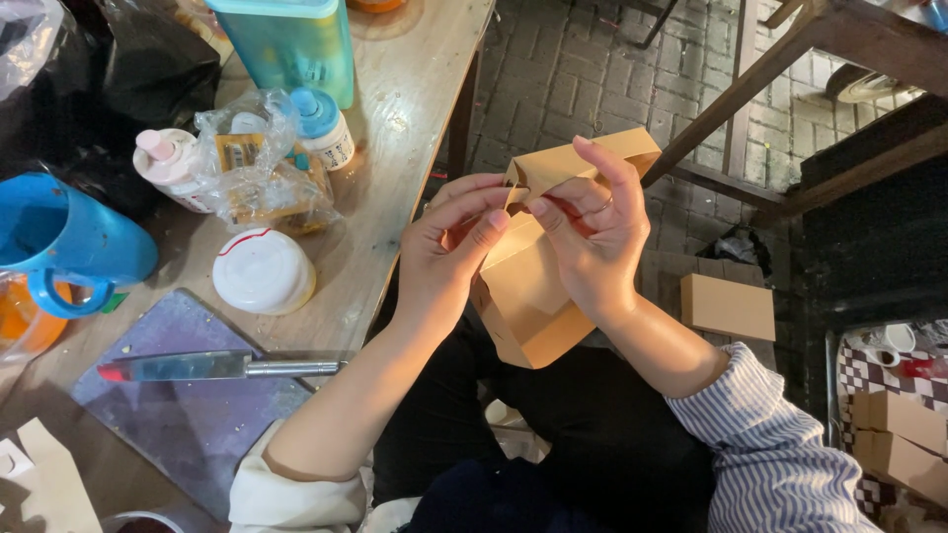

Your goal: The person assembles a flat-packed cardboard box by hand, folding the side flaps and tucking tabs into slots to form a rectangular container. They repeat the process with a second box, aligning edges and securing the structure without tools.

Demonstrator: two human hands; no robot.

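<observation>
While pinching cardboard box (533,286): both hands (449,252) raised.

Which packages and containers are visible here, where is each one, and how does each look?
Brown cardboard box: held by left hand and right hand, half folded.
Folded brown box: on the floor, right, flat.
Teal container: top of table, tall.
White round tub: table edge.
Clear plastic bag: beside bottles, crumpled.

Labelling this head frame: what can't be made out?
- Head view: front of the brown paper box, covered by the left hand and right hand.
- Blue jug: cut off by the left edge.
- Teal container: top cut off by the upper edge.
- Knife: blade edge blurred.
</observation>
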